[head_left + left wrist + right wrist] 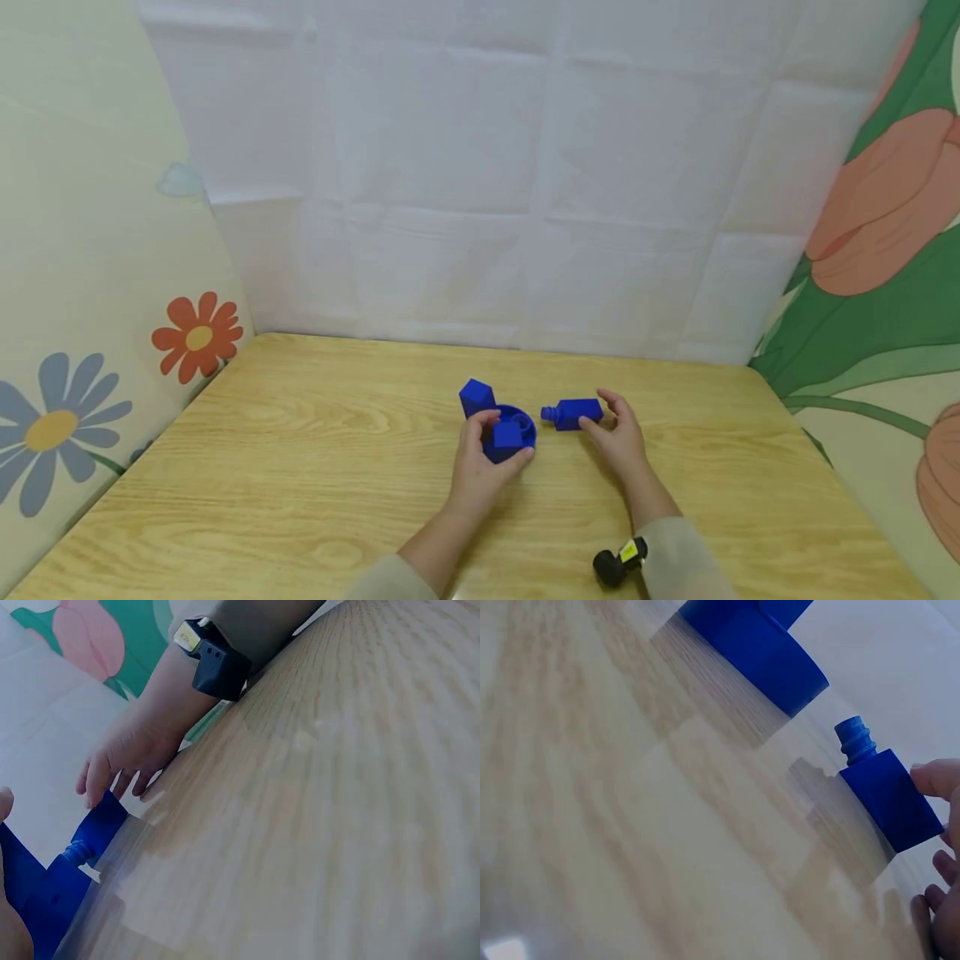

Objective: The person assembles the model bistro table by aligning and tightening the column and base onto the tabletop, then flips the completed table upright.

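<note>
My left hand (480, 467) curls round a low, round blue part (529, 433), thumb at its near right and fingers at its left. A blue square block (507, 437) stands up from that part between thumb and fingers, and a ring-like shape shows beside it. Behind the left fingertips is another tilted blue block (477, 397). A blue bottle-shaped piece (577, 413) with a threaded neck lies on its side, neck toward the round part. My right hand (621, 437) pinches its far end, thumb on the near side and fingers behind; in the right wrist view the piece (892, 801) lies low over the wood.
The wooden table (337, 417) runs back to a white cloth (450, 167). Flower-patterned cloths hang at left (67, 250) and right (885, 275). A small black camera with a yellow label (618, 562) sits on the right wrist, low over the table.
</note>
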Action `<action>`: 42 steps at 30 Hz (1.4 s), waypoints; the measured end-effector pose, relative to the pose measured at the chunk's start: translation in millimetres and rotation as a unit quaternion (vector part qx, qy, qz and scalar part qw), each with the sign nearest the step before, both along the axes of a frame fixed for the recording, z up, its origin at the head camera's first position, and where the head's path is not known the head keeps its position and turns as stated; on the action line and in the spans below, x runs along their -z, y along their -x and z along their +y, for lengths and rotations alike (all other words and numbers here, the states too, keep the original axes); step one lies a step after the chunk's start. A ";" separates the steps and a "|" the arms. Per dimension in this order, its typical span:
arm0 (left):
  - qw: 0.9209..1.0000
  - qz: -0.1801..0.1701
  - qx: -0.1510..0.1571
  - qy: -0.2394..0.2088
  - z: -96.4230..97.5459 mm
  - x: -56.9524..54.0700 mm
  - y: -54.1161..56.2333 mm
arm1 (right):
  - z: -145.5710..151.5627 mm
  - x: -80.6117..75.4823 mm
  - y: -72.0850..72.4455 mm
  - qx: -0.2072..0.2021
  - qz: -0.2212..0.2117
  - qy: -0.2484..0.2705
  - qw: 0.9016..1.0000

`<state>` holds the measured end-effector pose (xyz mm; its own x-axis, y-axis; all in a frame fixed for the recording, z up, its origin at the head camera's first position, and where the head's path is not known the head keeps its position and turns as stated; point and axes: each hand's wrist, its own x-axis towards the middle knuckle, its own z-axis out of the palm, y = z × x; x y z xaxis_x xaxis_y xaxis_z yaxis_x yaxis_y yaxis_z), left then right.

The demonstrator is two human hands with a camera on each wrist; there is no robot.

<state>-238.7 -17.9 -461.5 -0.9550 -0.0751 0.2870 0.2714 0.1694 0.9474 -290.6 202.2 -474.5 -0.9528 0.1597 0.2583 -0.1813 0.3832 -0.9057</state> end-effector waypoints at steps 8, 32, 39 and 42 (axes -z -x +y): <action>0.999 0.024 -0.027 0.011 3.8 -1.9 -2.3 | 3.0 -7.3 6.0 -0.033 -0.080 -0.060 0.994; 0.998 -0.026 0.060 -0.027 -39.1 1.7 11.1 | 0.0 -5.2 0.5 -0.018 -0.105 -0.088 0.990; 0.996 -0.028 0.076 -0.035 -47.9 0.2 12.8 | -8.0 -12.3 -8.9 -0.032 -0.092 0.007 0.995; 0.996 -0.024 0.080 -0.034 -49.7 0.0 14.0 | -12.4 -18.8 -12.5 -0.027 -0.083 0.055 0.995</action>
